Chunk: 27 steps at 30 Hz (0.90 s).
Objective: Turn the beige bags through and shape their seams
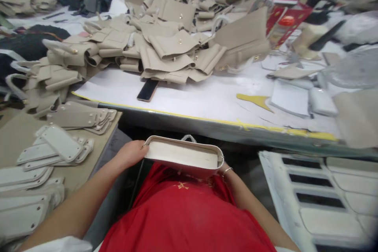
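Left hand (134, 153) pinches bag (183, 153) end | right hand (223, 168) can't tell (fingers hidden) | probably light, stiffish | hold 2 ends

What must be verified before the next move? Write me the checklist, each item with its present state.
1. Left hand gripping the bag: ok, it holds the left end.
2. Right hand gripping the bag: cannot tell; it is at the right end, but its fingers are hidden.
3. Bag's rimmed side facing up: ok, the pale inside shows.
4. Bag's underside sound: cannot tell, it is out of sight.
5. Phone apart from the pile: not ok, its far end meets the pile.
6. Yellow piece flat on the table: ok.
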### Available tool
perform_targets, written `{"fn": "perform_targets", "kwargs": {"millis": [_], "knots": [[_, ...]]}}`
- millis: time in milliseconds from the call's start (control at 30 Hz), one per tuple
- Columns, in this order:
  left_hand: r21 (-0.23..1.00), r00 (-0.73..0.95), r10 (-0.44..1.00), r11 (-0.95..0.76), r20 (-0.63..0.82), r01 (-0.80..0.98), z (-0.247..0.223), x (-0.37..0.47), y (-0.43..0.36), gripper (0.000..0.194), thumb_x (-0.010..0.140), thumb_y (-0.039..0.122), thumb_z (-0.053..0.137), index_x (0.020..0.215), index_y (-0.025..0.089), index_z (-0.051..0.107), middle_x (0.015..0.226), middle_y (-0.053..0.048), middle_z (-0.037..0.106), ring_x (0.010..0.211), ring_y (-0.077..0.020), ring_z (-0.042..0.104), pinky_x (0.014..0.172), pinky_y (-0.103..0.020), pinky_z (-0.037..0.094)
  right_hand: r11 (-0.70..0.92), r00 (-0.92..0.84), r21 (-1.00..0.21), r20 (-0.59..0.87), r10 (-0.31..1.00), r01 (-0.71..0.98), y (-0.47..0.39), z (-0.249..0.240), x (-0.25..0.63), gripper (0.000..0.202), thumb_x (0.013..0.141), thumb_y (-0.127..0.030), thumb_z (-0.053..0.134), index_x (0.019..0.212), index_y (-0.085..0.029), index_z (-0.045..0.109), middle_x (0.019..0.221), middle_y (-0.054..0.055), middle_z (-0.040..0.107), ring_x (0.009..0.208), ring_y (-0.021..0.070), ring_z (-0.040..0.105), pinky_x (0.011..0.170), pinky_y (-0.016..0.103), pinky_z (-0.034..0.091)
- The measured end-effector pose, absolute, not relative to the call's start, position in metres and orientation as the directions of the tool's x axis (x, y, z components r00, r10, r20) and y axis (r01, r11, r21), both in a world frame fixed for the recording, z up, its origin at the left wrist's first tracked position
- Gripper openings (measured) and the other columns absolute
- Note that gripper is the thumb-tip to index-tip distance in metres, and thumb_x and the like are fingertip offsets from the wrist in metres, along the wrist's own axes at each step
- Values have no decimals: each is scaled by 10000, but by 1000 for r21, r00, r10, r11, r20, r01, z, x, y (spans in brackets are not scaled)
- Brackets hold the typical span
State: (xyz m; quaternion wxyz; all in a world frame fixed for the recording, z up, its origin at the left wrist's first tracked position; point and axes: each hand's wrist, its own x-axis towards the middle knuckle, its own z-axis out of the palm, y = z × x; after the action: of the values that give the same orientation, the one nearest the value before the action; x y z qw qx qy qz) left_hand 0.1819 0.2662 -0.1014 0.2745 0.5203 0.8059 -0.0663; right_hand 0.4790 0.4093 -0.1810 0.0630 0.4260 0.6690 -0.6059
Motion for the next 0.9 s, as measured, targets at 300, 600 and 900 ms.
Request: {"fn": "perform_targets", "kwargs": {"millis": [300, 600, 900], "knots": [[154, -288, 815, 412, -502, 898, -103, 184, 260, 386, 841, 382, 255, 785, 167, 570, 861, -104, 655, 817, -228, 608, 657, -261, 402, 477, -548, -269, -385, 743, 837, 411, -76, 497, 475, 823, -481, 367, 565, -153, 595, 592, 112, 623, 578, 186, 589, 513, 257, 356], [22, -366, 818, 418, -444, 908, -100, 192, 259, 420, 872, 366, 226, 728, 169, 569, 825, -109, 658, 800, -246, 618, 668, -297, 419, 570, -543, -81, -438, 716, 818, 389, -61, 490, 384, 843, -353, 324, 683, -170, 622, 715, 122, 667, 649, 217, 616, 526, 277, 309], [-11, -346, 842, 376, -413, 927, -101, 187, 269, 418, 886, 287, 223, 800, 125, 599, 835, -140, 647, 784, -251, 620, 670, -330, 444, 523, -496, -113, -532, 687, 845, 389, -98, 491, 350, 853, -297, 284, 671, -182, 561, 695, 114, 660, 651, 222, 624, 523, 276, 311]]}}
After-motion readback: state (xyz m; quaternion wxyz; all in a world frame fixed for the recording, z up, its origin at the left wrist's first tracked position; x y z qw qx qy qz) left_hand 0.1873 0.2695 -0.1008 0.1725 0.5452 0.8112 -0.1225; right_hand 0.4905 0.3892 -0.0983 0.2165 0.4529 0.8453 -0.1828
